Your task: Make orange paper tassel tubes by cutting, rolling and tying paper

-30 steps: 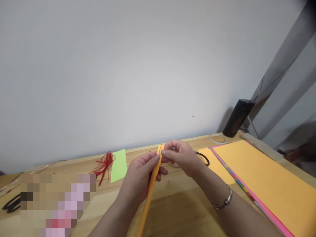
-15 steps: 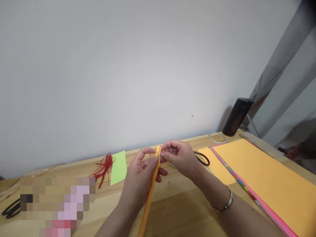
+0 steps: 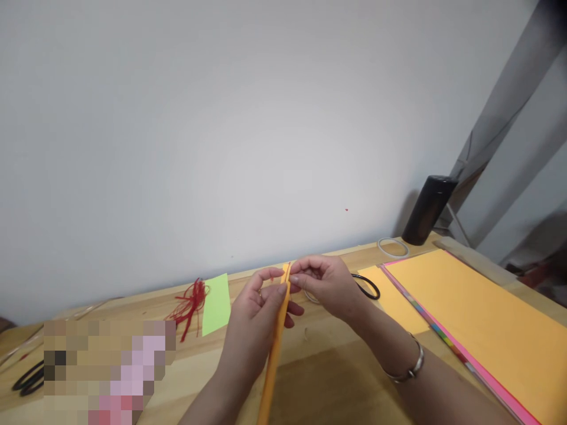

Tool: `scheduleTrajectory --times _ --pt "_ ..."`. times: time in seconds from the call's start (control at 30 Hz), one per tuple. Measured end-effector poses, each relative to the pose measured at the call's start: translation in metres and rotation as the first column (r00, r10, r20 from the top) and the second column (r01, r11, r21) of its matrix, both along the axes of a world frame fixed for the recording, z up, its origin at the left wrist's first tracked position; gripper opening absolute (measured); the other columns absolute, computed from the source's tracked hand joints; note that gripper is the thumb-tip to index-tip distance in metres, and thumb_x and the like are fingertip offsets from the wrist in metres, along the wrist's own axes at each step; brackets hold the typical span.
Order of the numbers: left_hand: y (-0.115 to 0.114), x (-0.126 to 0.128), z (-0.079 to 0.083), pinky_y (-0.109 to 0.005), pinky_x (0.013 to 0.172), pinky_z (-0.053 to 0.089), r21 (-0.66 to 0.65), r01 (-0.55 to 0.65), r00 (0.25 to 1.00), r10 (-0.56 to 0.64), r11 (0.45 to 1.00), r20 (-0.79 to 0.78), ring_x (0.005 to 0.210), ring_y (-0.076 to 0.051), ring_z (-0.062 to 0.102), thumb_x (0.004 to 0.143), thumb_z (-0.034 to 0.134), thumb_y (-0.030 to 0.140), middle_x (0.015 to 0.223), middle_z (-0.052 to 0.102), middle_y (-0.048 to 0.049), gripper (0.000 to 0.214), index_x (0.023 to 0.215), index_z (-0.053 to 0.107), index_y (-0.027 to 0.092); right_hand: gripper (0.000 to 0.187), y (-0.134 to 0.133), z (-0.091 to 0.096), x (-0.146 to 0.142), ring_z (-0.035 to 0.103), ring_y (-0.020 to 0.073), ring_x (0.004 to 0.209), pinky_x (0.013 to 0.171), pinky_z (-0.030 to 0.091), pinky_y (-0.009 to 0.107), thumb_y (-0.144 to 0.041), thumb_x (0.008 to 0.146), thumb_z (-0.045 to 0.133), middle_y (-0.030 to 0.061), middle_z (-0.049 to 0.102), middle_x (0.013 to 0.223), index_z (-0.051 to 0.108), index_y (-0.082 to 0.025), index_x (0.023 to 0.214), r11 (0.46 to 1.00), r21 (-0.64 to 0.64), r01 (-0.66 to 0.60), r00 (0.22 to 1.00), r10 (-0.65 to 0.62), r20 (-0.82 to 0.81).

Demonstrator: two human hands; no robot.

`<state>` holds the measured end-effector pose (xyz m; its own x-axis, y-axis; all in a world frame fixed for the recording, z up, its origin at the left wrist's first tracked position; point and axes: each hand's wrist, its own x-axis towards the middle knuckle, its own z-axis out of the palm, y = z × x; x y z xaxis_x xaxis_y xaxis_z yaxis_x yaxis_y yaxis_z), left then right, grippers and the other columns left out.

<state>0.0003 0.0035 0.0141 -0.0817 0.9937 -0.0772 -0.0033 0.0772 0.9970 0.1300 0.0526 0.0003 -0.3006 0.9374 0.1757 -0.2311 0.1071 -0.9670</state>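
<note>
My left hand [image 3: 257, 319] and right hand [image 3: 325, 283] pinching top end of folded orange paper strip [image 3: 277, 342], held above wooden table [image 3: 336, 378], green paper slip [image 3: 216, 304] left of strip, red threads [image 3: 190, 301] beyond it, orange sheet [image 3: 478, 319] to its right

I see a pale wooden table [image 3: 336, 378] against the wall. On it lie a green paper slip [image 3: 216, 304] just beside a red thread bundle [image 3: 190, 302], a black ring [image 3: 370, 287], a white ring [image 3: 393, 247] near a standing black cylinder [image 3: 429, 209], and a large orange sheet [image 3: 478, 319] on a pink sheet [image 3: 509, 399].
</note>
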Motion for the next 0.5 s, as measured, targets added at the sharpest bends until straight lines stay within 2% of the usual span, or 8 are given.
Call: scheduleTrajectory --times 0.17,0.37,0.5 --pt "-0.002 0.002 0.000 -0.020 0.049 0.043 0.050 -0.020 0.994 0.025 0.999 -0.106 0.051 -0.012 0.057 0.080 0.056 0.033 0.057 0.065 0.0010 0.027 0.103 0.050 0.020 0.004 -0.001 0.001 -0.001 0.064 0.0118 0.065 0.062 0.051 0.023 -0.019 0.070 0.063 -0.0006 0.067 0.068 0.066 -0.017 0.072 1.000 0.003 0.026 1.000 -0.026 0.005" --pt "0.002 -0.001 -0.013 -0.022 0.051 0.047 0.162 -0.013 0.985 0.040 0.987 -0.167 0.056 -0.012 0.059 0.082 0.054 0.038 0.071 0.067 0.0002 0.028 0.105 0.049 0.022 0.009 -0.004 0.008 0.003 0.061 0.0123 0.068 0.066 0.048 0.025 -0.021 0.072 0.060 0.0022 0.067 0.072 0.066 -0.014 0.074 1.000 0.005 0.007 0.995 -0.007 0.100" --pt "0.003 -0.002 -0.017 -0.022 0.050 0.047 0.184 0.006 0.985 0.025 0.983 -0.169 0.061 -0.014 0.062 0.083 0.053 0.039 0.076 0.068 -0.0010 0.028 0.105 0.048 0.023 0.024 -0.003 0.009 0.005 0.056 0.0097 0.063 0.062 0.045 0.022 -0.032 0.079 0.057 0.0011 0.063 0.064 0.065 -0.014 0.065 0.999 0.040 -0.002 0.996 -0.002 0.092"
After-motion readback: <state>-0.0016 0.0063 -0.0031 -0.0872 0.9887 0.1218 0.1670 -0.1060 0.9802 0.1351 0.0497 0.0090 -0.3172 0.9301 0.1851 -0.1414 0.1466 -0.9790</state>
